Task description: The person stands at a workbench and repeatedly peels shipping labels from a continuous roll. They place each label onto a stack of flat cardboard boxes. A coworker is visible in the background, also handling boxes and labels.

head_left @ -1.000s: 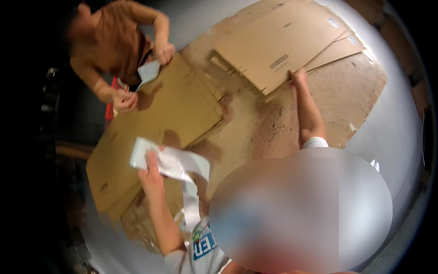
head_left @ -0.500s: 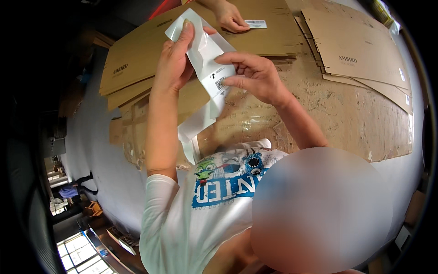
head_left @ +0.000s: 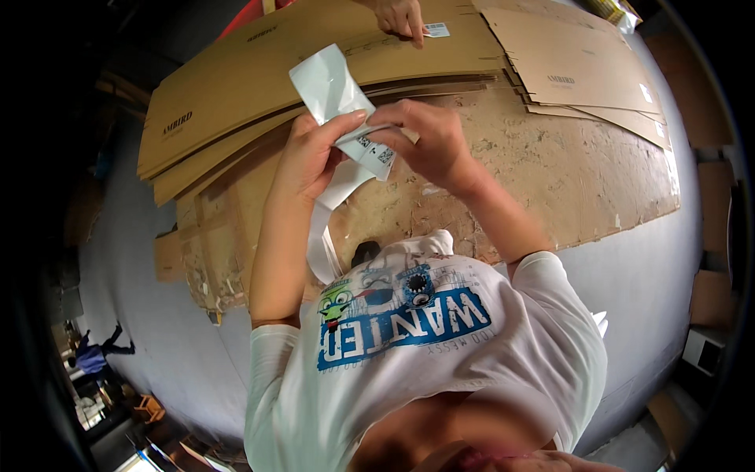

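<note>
white label strip (head_left: 329, 82): partly covered by left hand (head_left: 316, 153) and right hand (head_left: 432, 140); its fine print is too small to be read | co-worker's hand (head_left: 401, 17): cut off by top edge | yellow bag (head_left: 615, 12): likewise cropped

Left grip (head_left: 314, 151) and right grip (head_left: 432, 140) pinch (very close together).
</note>
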`<control>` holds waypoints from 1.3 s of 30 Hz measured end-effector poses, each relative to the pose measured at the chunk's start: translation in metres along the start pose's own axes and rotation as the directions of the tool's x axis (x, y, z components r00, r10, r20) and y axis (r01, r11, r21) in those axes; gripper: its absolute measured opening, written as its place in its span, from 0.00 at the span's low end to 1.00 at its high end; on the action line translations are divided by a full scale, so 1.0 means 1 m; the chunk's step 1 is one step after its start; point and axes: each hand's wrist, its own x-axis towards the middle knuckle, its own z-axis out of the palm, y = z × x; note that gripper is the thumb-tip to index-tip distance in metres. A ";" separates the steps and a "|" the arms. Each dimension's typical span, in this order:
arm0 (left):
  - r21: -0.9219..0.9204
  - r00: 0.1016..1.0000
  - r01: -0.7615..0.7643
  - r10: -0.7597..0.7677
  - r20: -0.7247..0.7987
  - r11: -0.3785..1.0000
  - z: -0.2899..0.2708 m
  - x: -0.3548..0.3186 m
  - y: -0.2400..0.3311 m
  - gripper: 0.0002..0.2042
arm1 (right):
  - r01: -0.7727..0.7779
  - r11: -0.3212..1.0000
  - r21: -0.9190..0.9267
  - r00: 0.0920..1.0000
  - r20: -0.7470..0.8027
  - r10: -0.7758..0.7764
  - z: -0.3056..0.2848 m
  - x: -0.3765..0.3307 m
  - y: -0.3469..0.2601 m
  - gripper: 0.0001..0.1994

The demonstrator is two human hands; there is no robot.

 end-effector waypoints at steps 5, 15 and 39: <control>0.092 0.996 -0.007 0.015 -0.092 0.996 -0.021 0.018 -0.018 0.13 | 0.120 0.983 -0.140 0.992 -0.029 -0.125 0.005 -0.010 0.016 0.07; 0.057 0.924 -0.087 0.102 -0.368 0.995 -0.094 0.018 -0.004 0.18 | -0.709 0.693 -0.130 0.693 -0.312 0.650 -0.096 0.043 0.149 0.14; -0.020 0.940 -0.144 0.131 -0.316 0.989 -0.109 0.033 -0.027 0.22 | -0.552 0.318 -0.771 0.698 -0.218 0.682 -0.066 0.078 0.164 0.13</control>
